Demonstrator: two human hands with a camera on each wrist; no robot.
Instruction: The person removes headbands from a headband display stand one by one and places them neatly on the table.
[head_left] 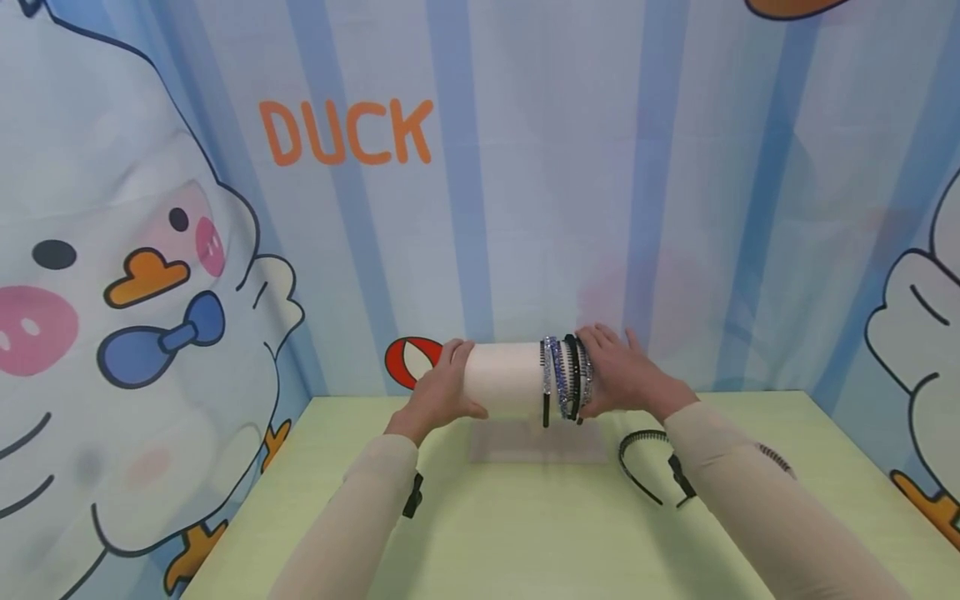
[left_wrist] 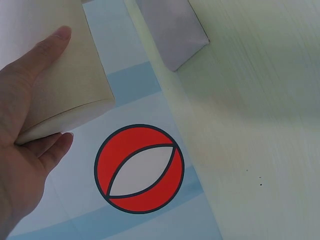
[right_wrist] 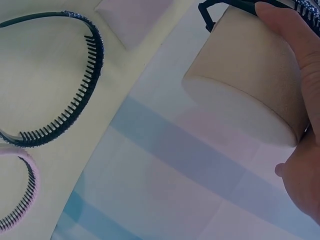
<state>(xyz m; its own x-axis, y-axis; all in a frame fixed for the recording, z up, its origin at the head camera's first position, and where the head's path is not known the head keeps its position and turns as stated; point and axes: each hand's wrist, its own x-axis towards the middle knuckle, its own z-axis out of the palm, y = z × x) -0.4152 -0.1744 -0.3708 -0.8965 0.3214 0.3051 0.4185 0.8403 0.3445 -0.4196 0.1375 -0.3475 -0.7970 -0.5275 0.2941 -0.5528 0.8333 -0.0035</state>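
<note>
A cream display cylinder lies sideways above a pale flat base. Several headbands, black, blue and silver glittered, sit around its right half. My left hand grips the cylinder's left end; in the left wrist view its thumb lies along the side and fingertips show past the end face. At the right, my right hand curls round the outermost headband on the cylinder. In the right wrist view, the thumb lies against a black headband, and the cylinder's bare end sticks out below; most fingers are hidden.
On the pale green table, a black toothed headband with glitter lies at the right beside a pink headband. Behind the table hangs a blue striped curtain with printed ducks and a red ball print.
</note>
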